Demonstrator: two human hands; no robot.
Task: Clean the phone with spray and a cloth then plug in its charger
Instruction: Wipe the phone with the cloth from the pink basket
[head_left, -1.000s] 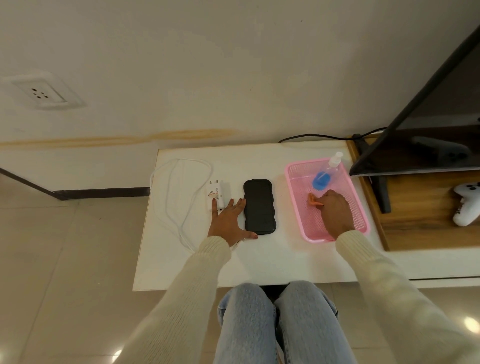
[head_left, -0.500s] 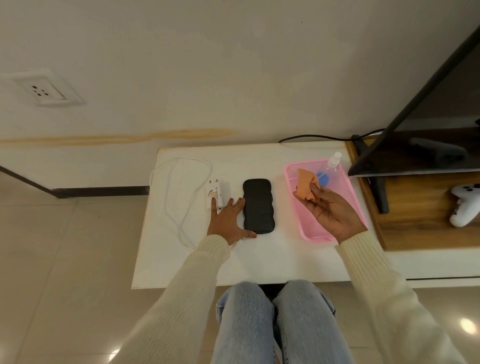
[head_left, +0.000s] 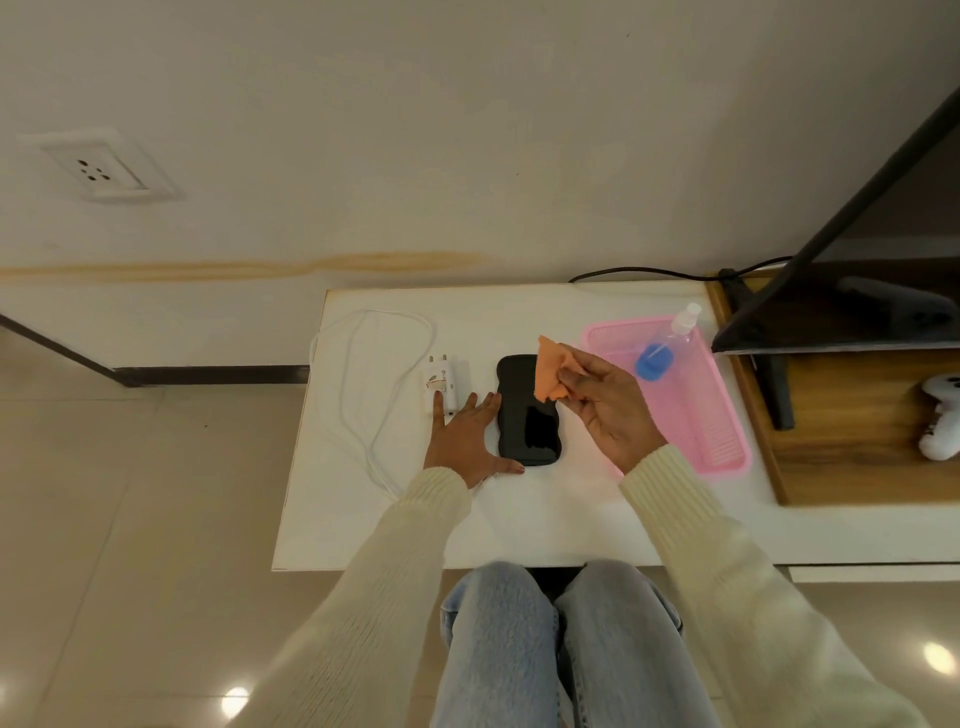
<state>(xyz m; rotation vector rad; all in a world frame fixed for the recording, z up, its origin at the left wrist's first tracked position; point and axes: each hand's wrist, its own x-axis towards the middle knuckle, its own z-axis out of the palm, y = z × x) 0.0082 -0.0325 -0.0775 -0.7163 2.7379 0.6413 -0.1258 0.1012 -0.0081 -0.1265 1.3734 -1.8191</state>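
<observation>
A black phone (head_left: 527, 421) in a wavy case lies flat on the white table (head_left: 519, 519). My left hand (head_left: 464, 441) rests flat beside its left edge, fingers spread, thumb at its lower corner. My right hand (head_left: 605, 402) holds a small orange cloth (head_left: 553, 375) pinched in its fingers, raised over the phone's upper right. A white charger plug (head_left: 444, 382) with a looped white cable (head_left: 363, 395) lies just left of my left hand. A spray bottle (head_left: 667, 343) with blue liquid lies in the pink basket (head_left: 717, 447).
A wall socket (head_left: 96, 169) sits high on the wall at the left. A dark screen (head_left: 857, 291) on a stand overhangs a wooden shelf (head_left: 852, 447) at the right, with a white game controller (head_left: 943, 418) on it. My knees are below the table's front edge.
My right hand picked the orange cloth out of the pink basket and carried it left, to above the phone. My left hand stayed flat beside the phone.
</observation>
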